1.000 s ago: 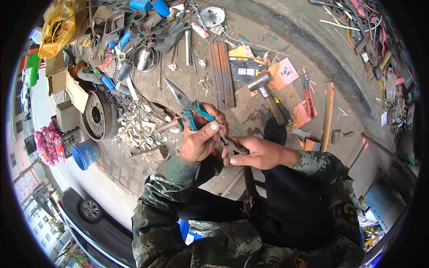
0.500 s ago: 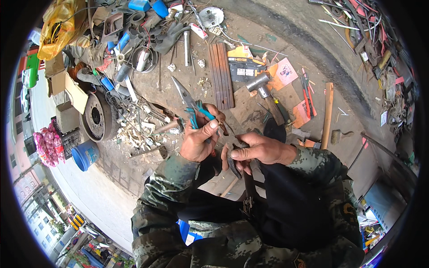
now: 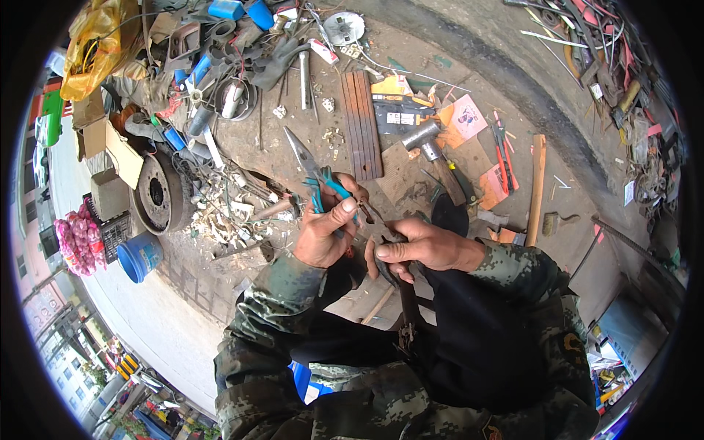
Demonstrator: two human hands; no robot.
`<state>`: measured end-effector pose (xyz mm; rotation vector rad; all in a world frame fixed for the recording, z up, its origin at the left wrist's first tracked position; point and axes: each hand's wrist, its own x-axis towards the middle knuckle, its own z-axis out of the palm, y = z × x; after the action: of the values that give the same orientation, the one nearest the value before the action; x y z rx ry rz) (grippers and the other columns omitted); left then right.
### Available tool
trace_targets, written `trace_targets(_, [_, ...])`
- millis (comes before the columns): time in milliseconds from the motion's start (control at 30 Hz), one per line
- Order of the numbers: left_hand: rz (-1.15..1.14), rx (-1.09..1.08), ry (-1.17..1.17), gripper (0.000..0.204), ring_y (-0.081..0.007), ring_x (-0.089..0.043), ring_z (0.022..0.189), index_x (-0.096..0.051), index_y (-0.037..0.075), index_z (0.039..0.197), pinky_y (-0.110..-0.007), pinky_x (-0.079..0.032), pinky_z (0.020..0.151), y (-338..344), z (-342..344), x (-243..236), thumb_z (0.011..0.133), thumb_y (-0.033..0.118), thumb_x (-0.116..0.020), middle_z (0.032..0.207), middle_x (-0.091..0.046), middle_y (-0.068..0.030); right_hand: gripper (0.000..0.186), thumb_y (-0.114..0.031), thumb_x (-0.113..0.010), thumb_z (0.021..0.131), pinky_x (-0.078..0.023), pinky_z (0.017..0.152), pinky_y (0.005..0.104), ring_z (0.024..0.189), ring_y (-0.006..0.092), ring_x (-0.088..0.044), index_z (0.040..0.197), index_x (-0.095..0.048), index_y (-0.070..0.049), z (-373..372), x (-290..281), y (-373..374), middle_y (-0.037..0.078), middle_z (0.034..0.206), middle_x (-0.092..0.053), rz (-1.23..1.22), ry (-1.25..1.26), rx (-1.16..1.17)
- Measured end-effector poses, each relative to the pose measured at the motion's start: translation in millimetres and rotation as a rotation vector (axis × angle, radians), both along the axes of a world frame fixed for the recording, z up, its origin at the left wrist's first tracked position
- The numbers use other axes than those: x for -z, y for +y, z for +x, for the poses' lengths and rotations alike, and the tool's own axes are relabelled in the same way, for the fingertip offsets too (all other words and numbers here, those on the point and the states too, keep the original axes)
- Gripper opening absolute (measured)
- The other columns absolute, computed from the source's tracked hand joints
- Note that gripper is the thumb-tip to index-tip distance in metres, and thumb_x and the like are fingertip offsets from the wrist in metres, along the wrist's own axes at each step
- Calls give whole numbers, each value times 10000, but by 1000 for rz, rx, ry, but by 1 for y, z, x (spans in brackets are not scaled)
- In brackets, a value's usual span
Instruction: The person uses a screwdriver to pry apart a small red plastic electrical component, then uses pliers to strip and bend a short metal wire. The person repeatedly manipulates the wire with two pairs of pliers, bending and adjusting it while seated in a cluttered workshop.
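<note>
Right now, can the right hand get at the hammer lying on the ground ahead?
Probably not straight away. The right hand is gripping a dark strap-like piece that the left hand works on with blue-handled pliers. The hammer lies uncovered just beyond, so the path looks free once it lets go.

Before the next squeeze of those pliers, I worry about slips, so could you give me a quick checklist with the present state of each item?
1. Left hand wrapped firmly around the blue-handled long-nose pliers: ok.
2. Right hand pinching the dark strip at its upper end: ok.
3. Plier tips engaged with the strip: not ok, the tips point up and away from it.
4. Fingers out of the plier nose's path: ok.
5. Strip supported below the hands: cannot tell, it runs down over the dark lap cloth.
6. Hammer lying apart from both hands: ok.
</note>
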<state>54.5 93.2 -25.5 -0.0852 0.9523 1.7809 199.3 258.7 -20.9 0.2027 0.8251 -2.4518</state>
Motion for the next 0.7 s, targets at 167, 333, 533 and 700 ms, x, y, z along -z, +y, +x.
trace_targets(167, [-18, 8, -38, 314, -206, -657, 946, -562, 48, 1165, -352, -554, 793, -2, -4, -3, 930, 104, -762, 1025, -634, -70, 335, -284, -612, 1069, -469, 571, 238, 615, 82, -557, 1177, -626, 33, 2, -1, 0, 110, 951, -718, 135, 19, 54])
trace_targets(333, [-45, 47, 1, 303, -177, -671, 855, -582, 50, 1173, -309, -562, 729, -4, -11, -2, 930, 86, -761, 1061, -672, -85, 349, -312, -640, 1054, -446, 571, 223, 611, 65, -531, 1175, -653, 15, 3, 1, 1, 96, 927, -723, 159, -4, 73])
trace_targets(533, [-140, 75, 107, 312, -111, -642, 808, -598, 54, 1159, -247, -509, 659, -2, -11, -3, 915, 99, -787, 1049, -673, -64, 341, -316, -659, 1046, -390, 517, 208, 570, 32, -491, 1135, -674, 13, 6, 2, 3, 61, 882, -721, 188, -6, 98])
trace_targets(700, [-169, 87, 124, 329, -71, -575, 741, -613, 61, 1140, -216, -454, 627, -1, -13, -10, 890, 115, -820, 1032, -668, -46, 332, -304, -652, 1051, -369, 507, 205, 587, 27, -463, 1154, -660, 11, 6, -2, 6, 75, 919, -721, 160, -27, 61])
